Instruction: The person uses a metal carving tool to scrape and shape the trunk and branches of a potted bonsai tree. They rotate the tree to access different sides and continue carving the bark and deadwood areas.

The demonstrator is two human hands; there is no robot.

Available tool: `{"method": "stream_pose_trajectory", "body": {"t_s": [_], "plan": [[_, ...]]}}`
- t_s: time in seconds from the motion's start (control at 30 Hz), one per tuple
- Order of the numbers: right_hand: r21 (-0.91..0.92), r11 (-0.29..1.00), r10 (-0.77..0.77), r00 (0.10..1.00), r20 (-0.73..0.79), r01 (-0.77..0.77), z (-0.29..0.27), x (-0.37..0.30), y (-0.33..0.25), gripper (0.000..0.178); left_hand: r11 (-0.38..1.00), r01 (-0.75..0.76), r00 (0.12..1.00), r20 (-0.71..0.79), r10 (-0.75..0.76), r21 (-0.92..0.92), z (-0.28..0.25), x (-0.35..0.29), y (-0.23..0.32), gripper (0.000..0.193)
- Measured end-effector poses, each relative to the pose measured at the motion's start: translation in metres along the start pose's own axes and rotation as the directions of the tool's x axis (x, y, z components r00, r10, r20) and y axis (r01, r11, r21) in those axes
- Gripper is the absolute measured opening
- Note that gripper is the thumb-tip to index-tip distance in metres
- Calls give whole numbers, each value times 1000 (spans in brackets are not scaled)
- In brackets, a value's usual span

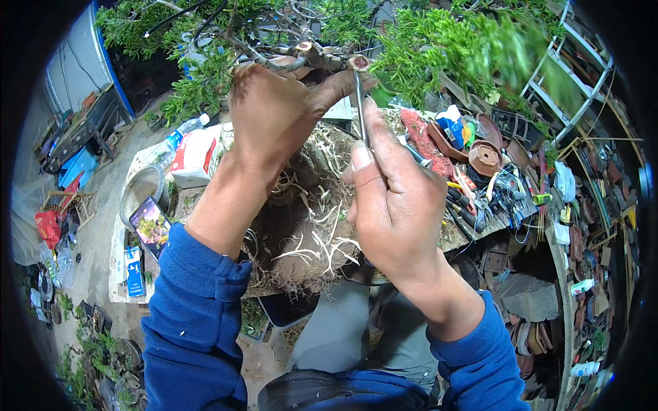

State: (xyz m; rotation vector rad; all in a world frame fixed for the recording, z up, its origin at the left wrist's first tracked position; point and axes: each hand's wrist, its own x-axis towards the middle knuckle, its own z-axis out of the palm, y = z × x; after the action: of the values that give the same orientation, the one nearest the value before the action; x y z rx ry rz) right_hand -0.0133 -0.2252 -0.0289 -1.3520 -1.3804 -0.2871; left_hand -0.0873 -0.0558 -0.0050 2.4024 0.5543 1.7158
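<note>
Your cut branch sits above the root ball, with your left hand wrapped around it. Your right hand grasps a slim metal tool, its tip at the branch's cut end. On the tabletop, a phone and a red-and-white box lie left of the root ball; a brown pot stands to its right.

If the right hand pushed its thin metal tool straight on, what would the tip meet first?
Probably the cut branch stub: the metal tool in the right hand points up at it. Depth, and whether they touch, are unclear.
</note>
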Motion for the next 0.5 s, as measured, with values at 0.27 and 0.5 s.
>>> {"method": "stream_pose_trajectory", "body": {"t_s": [0.27, 0.5], "plan": [[-10, 1000, 11, 1000, -12, -12, 2, 0, 1, 42, 987, -156, 973, -166, 158, 26, 9, 3, -8, 75], [-10, 1000, 11, 999, -34, -11, 6, -1, 1, 42, 993, -111, 981, -157, 116, 37, 11, 0, -11, 75]]}}
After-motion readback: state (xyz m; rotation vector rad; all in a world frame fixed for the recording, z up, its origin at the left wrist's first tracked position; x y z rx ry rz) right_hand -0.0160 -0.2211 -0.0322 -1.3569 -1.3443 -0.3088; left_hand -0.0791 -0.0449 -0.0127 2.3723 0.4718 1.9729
